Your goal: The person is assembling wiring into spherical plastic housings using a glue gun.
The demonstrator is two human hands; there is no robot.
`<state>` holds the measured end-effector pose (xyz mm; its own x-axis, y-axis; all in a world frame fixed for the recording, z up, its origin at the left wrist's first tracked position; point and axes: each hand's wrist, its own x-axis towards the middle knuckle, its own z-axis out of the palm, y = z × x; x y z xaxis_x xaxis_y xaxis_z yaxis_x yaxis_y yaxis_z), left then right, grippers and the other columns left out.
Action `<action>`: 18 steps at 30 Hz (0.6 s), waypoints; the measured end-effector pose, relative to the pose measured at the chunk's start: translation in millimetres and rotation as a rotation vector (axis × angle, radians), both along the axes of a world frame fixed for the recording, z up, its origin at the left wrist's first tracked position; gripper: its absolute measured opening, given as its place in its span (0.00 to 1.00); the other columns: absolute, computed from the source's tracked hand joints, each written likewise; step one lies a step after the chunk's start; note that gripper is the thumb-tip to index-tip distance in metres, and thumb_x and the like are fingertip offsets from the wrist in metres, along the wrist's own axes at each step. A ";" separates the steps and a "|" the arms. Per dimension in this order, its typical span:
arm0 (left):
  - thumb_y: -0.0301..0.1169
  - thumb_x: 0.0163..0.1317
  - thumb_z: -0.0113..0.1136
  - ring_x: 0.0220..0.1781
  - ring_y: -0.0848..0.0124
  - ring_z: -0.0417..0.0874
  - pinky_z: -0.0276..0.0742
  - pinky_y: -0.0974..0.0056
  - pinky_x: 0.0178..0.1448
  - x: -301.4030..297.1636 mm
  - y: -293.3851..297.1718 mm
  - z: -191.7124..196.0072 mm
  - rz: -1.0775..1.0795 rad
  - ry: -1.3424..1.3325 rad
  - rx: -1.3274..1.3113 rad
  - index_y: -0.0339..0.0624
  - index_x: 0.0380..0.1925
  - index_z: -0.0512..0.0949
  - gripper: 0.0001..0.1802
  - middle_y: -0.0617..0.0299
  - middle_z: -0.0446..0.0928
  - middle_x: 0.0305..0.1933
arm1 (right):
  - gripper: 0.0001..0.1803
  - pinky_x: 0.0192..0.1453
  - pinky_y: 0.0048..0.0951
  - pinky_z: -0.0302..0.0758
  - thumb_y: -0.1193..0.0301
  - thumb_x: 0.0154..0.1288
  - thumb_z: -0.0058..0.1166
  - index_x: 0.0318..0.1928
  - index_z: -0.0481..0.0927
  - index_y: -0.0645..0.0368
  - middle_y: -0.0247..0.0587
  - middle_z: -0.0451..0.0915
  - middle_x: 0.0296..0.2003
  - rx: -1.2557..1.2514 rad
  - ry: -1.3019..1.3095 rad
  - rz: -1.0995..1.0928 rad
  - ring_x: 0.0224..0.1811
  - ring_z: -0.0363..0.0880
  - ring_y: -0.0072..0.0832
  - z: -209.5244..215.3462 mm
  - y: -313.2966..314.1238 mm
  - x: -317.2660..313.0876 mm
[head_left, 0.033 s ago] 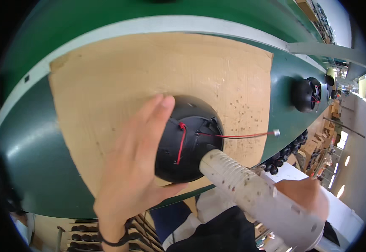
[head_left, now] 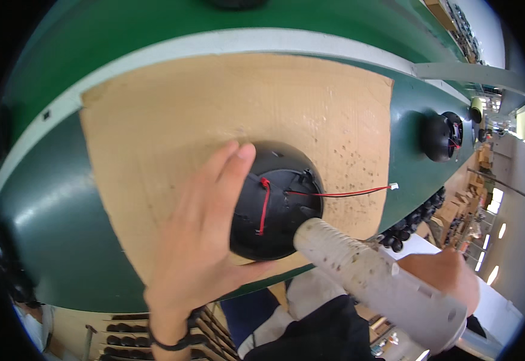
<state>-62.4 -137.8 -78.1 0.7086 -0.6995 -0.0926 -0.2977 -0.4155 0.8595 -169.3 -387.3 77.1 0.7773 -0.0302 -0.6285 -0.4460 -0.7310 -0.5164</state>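
A black, round plastic housing (head_left: 274,162) rests on a cardboard sheet with its inner side facing up. A short red wire (head_left: 264,207) lies across its inside, and a red-and-black lead with a white connector (head_left: 393,186) sticks out to the right. My left hand (head_left: 199,234) curves around the housing's left side, fingers at the far edge and thumb at the near edge. In my right hand (head_left: 443,277) is a thick off-white power screwdriver (head_left: 371,271), its ribbed nose at the housing's lower right. The tip's contact is hidden.
The cardboard sheet (head_left: 172,102) covers part of the green bench (head_left: 52,222), with a pale rail (head_left: 262,42) behind it. Another black housing with wires (head_left: 438,137) stands at the right. Beyond the right edge are several black round parts (head_left: 410,225); a rack (head_left: 124,340) sits lower left.
The whole view has shifted slightly, so the bench and cardboard appear a little farther right and lower. Both hands keep their grips, with the screwdriver at the same place on the housing.
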 end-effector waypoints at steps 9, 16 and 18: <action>0.35 0.31 0.86 0.74 0.55 0.62 0.61 0.51 0.75 -60.4 123.9 -10.5 1.000 -0.031 0.034 0.41 0.75 0.48 0.71 0.46 0.54 0.76 | 0.30 0.20 0.25 0.69 0.63 0.61 0.63 0.55 0.72 0.76 0.55 0.82 0.40 0.474 -0.099 -0.722 0.20 0.78 0.28 -8.2 -28.8 -27.7; 0.30 0.49 0.75 0.79 0.50 0.53 0.51 0.44 0.77 -35.5 182.6 30.7 1.284 -0.379 0.547 0.43 0.77 0.39 0.64 0.44 0.47 0.79 | 0.36 0.21 0.32 0.74 0.69 0.60 0.59 0.66 0.61 0.69 0.64 0.71 0.59 1.021 -0.098 -1.019 0.18 0.73 0.28 -79.2 -44.1 -50.8; 0.31 0.50 0.74 0.80 0.51 0.52 0.50 0.42 0.77 -8.5 132.3 56.2 1.090 -0.485 0.491 0.40 0.76 0.45 0.59 0.45 0.49 0.79 | 0.42 0.25 0.35 0.75 0.70 0.59 0.58 0.72 0.55 0.62 0.62 0.65 0.65 1.170 0.022 -1.081 0.18 0.68 0.25 -90.7 -43.4 -61.6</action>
<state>-70.9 -5.4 -21.9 0.9227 0.2915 0.2525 0.1554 -0.8802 0.4484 -231.0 -430.7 -13.7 0.7018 -0.0508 -0.7106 -0.4836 0.6984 -0.5276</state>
